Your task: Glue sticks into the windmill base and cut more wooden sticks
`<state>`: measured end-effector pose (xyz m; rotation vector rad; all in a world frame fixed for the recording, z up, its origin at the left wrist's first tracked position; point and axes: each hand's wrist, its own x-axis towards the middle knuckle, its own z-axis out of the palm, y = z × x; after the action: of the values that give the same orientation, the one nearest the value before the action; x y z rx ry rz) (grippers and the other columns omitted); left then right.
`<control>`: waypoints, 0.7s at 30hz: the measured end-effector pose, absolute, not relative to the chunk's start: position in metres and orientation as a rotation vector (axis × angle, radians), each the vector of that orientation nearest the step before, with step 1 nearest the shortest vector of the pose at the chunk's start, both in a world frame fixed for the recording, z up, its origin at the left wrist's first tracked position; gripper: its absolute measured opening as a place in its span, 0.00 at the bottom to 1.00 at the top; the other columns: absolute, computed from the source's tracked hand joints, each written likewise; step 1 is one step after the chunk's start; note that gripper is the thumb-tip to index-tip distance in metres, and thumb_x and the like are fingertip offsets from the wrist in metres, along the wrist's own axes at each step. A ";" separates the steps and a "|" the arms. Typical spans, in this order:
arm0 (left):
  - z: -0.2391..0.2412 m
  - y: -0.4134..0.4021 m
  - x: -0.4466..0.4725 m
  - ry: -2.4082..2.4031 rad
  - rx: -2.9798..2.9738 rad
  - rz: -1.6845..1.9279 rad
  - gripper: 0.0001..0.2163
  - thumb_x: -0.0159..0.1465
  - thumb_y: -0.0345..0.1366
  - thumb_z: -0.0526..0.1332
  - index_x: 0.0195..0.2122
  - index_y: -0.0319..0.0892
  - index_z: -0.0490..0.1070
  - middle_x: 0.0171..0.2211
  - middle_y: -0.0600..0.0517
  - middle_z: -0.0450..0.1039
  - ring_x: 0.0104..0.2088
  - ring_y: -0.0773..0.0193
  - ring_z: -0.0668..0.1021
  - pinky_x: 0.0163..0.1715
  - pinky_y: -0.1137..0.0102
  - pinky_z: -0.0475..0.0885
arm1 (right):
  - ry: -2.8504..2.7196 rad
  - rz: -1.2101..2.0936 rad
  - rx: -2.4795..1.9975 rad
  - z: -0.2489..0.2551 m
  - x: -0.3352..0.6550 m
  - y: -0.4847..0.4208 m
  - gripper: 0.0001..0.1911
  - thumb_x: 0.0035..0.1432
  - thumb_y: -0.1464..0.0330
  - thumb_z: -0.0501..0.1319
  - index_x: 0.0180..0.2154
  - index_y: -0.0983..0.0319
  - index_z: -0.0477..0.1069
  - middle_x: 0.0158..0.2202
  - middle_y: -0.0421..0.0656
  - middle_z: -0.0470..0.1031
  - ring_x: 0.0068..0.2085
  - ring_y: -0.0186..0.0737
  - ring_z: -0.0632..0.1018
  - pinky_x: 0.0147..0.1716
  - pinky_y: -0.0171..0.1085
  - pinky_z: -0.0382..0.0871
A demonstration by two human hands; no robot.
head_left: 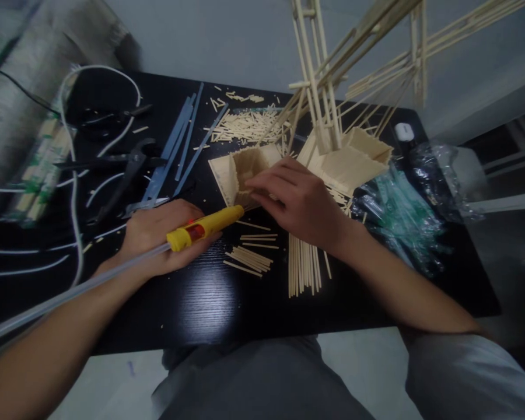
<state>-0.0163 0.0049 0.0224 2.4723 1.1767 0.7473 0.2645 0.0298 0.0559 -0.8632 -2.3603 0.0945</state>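
Holds a glue gun in the left hand, left of centre in the frame, with fingers wrapped round the yellow body and nozzle just beside a box. Reaches to the mouth of that box with the right hand, thumb and fingertips narrow; cannot tell whether pinching a stick or only steadying the wall.

At the centre of the frame, the box: walls already joined round a hollow, but uneven along the edge, so probably not finished. Just below, short sticks in loose rows; to the right of these, longer sticks, apparently yet to be used.

At upper right, a second box, and next to it a tall frame running past the top edge, both looking largely built; cannot tell whether joined together. At upper centre, a heap of offcuts, suggesting plenty of trimming done.

Farther left, blue strips and pliers; at right, crumpled wrappers, on the same black table.
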 end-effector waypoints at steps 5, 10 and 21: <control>0.018 0.006 -0.022 1.081 2.676 0.837 0.08 0.66 0.44 0.66 0.39 0.46 0.76 0.35 0.54 0.80 0.34 0.64 0.81 0.29 0.71 0.72 | -2.387 0.133 -0.940 0.060 0.261 0.034 0.06 0.70 0.72 0.60 0.44 0.64 0.77 0.39 0.48 0.82 0.42 0.46 0.78 0.46 0.44 0.73; 0.020 0.007 -0.021 1.120 2.656 0.793 0.08 0.67 0.43 0.65 0.38 0.45 0.75 0.34 0.54 0.79 0.32 0.66 0.81 0.28 0.72 0.71 | -2.360 0.120 -0.934 0.060 0.260 0.033 0.06 0.69 0.74 0.60 0.42 0.64 0.76 0.39 0.47 0.83 0.41 0.44 0.79 0.45 0.42 0.73; 0.017 0.010 -0.019 1.085 2.631 0.854 0.08 0.66 0.43 0.65 0.38 0.45 0.75 0.34 0.53 0.79 0.32 0.66 0.80 0.30 0.71 0.72 | -2.302 0.101 -0.863 0.057 0.258 0.031 0.05 0.69 0.74 0.61 0.40 0.64 0.76 0.36 0.46 0.82 0.40 0.42 0.80 0.42 0.40 0.74</control>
<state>-0.0188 0.0096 0.0170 2.6307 1.0850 0.8535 0.2585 0.0309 0.0565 -0.8628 -2.3025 0.1009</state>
